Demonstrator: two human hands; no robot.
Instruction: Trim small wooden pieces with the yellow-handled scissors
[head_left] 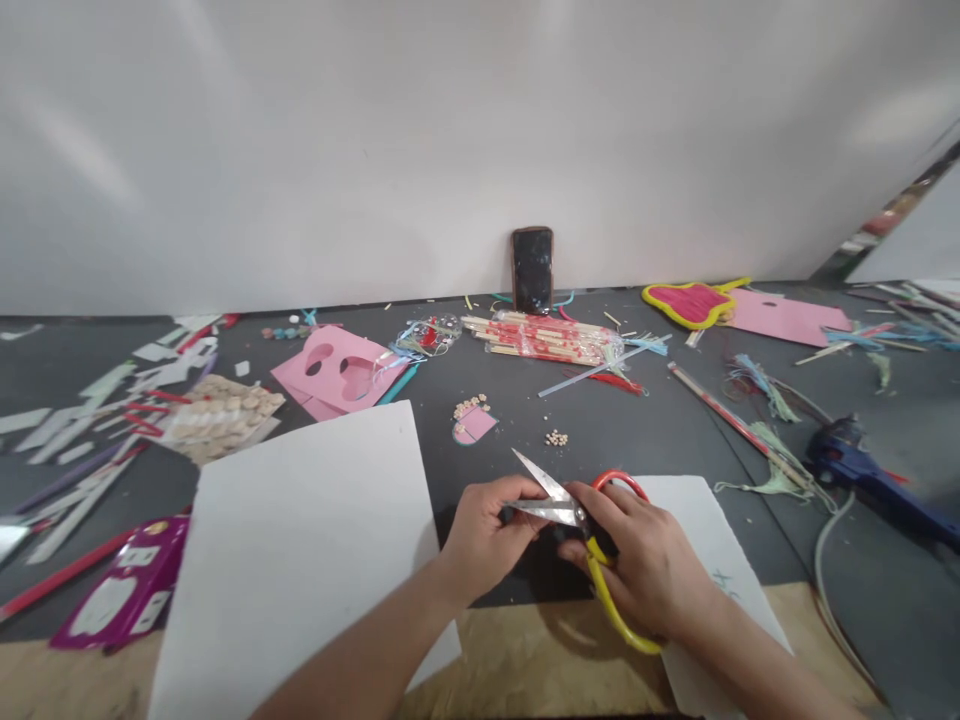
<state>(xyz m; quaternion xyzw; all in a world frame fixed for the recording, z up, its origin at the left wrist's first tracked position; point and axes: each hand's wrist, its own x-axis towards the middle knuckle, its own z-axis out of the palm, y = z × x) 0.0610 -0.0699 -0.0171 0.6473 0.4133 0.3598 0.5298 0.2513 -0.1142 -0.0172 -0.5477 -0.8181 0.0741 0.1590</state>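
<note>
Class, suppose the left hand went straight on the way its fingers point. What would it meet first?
The left hand would probably meet the open scissors first; they overlap its fingers in this view, though whether they touch is unclear.

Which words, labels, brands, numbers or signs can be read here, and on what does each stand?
None can be read with certainty.
Right-hand white sheet: handwritten-looking marks, too unclear to read.
Wrapped sticks: red print or pattern, too blurred.
Purple piece: no legible lettering.
</note>
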